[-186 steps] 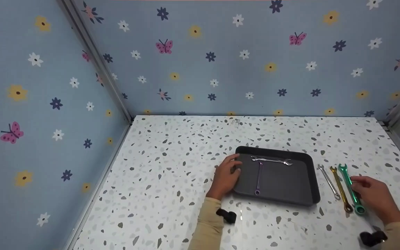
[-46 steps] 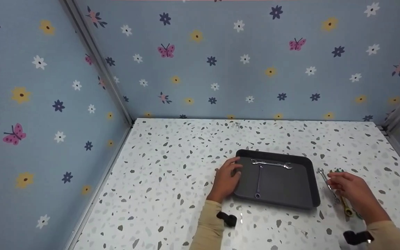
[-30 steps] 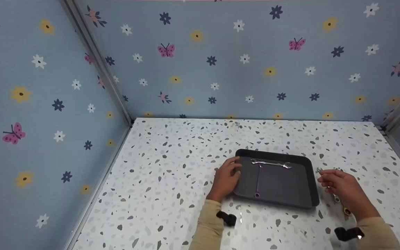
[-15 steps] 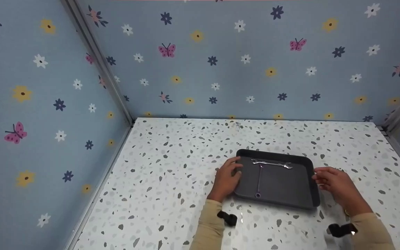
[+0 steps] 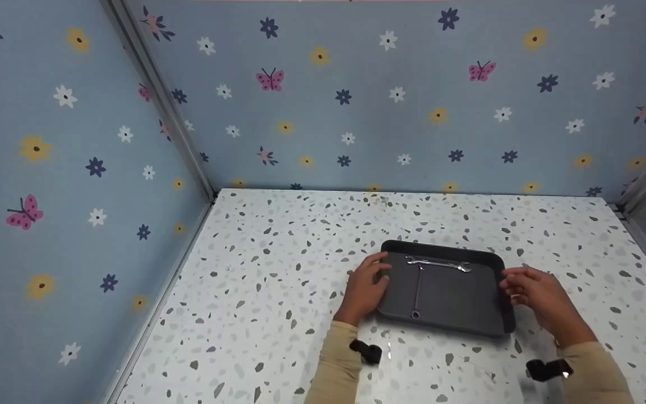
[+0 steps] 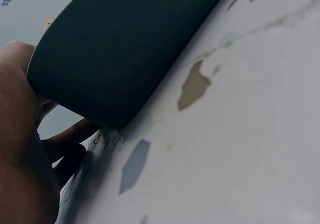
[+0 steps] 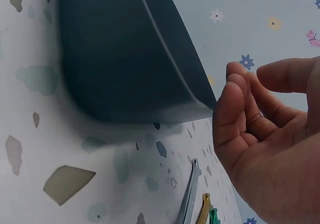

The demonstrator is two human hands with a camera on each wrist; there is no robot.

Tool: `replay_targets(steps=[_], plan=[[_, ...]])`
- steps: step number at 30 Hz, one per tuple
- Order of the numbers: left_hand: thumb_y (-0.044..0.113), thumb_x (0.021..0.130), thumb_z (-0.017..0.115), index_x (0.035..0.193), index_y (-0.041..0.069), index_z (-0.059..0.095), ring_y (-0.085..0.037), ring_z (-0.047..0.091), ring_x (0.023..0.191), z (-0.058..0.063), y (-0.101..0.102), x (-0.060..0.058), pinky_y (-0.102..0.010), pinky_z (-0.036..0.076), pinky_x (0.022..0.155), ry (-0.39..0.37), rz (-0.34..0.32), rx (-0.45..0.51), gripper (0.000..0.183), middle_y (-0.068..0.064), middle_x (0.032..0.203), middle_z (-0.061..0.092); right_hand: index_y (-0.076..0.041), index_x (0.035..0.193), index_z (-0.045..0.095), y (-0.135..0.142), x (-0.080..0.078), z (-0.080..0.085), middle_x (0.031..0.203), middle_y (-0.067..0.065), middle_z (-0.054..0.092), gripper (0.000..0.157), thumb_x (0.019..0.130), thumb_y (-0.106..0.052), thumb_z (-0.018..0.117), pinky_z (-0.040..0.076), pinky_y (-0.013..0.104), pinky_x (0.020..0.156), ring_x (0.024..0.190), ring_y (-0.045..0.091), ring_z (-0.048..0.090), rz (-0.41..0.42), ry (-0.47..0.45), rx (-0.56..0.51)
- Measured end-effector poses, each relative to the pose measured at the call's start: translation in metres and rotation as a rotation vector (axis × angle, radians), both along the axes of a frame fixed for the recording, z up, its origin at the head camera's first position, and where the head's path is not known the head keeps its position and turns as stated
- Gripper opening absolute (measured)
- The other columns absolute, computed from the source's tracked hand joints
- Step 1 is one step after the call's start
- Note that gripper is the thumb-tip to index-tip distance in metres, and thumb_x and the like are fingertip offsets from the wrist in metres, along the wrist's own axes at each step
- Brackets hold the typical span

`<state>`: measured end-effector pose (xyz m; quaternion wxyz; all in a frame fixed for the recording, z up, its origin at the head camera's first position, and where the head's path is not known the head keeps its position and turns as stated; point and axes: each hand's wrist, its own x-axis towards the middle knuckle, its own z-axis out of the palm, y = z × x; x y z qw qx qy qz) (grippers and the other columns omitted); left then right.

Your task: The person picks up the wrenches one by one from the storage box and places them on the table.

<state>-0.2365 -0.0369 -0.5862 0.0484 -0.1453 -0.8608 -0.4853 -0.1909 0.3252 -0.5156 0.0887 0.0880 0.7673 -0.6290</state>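
A dark grey tray (image 5: 457, 297) lies on the table with a silver wrench (image 5: 438, 264) along its back edge and a purple wrench (image 5: 418, 292) at its left. My left hand (image 5: 365, 289) holds the tray's left rim, its fingers outside the wall in the left wrist view. At the right rim is my right hand (image 5: 541, 294), its fingers loosely bent. In the right wrist view its thumb stands apart from the fingers, nothing lies between them, and the fingers are close against the rim. Whether they touch it is hard to tell.
A silver wrench (image 7: 188, 194), a gold wrench (image 7: 204, 209) and a green wrench (image 7: 214, 216) lie on the table right of the tray; the right hand and arm hide them in the head view. The speckled white table (image 5: 278, 280) meets a flowered wall (image 5: 368, 129) behind.
My right hand has moved left from the green wrench, over the other wrenches, to the tray's right rim. The left hand and the wrenches in the tray have stayed put.
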Motion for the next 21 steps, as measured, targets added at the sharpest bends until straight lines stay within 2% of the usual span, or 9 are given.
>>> replay_targets(steps=[6, 13, 21], plan=[[0.014, 0.096, 0.062, 0.121, 0.012, 0.071, -0.014, 0.043, 0.139, 0.000, 0.000, -0.002, -0.071, 0.010, 0.113, -0.031, 0.008, -0.007, 0.027, 0.011, 0.148, 0.050, 0.005, 0.129, 0.056, -0.005, -0.005, 0.002, 0.099, 0.003, 0.068, 0.036, 0.103, -0.019, 0.055, 0.057, 0.029, 0.075, 0.088, 0.013, 0.063, 0.004, -0.017, 0.039], [0.014, 0.096, 0.063, 0.121, 0.010, 0.071, -0.016, 0.043, 0.139, 0.001, 0.001, -0.002, -0.072, 0.010, 0.112, -0.007, 0.003, -0.012, 0.027, 0.007, 0.148, 0.051, 0.006, 0.129, 0.055, -0.013, -0.009, 0.006, 0.100, 0.003, 0.067, 0.038, 0.103, -0.021, 0.056, 0.057, 0.029, 0.076, 0.089, 0.013, 0.062, 0.014, -0.011, 0.028], [0.012, 0.095, 0.063, 0.120, 0.010, 0.072, -0.017, 0.045, 0.138, 0.001, 0.001, 0.000, -0.070, 0.014, 0.113, 0.010, 0.005, -0.011, 0.026, 0.007, 0.147, 0.052, 0.006, 0.124, 0.056, -0.023, -0.012, 0.006, 0.099, 0.006, 0.068, 0.034, 0.104, -0.022, 0.055, 0.057, 0.030, 0.074, 0.085, 0.014, 0.063, 0.081, 0.024, 0.012]])
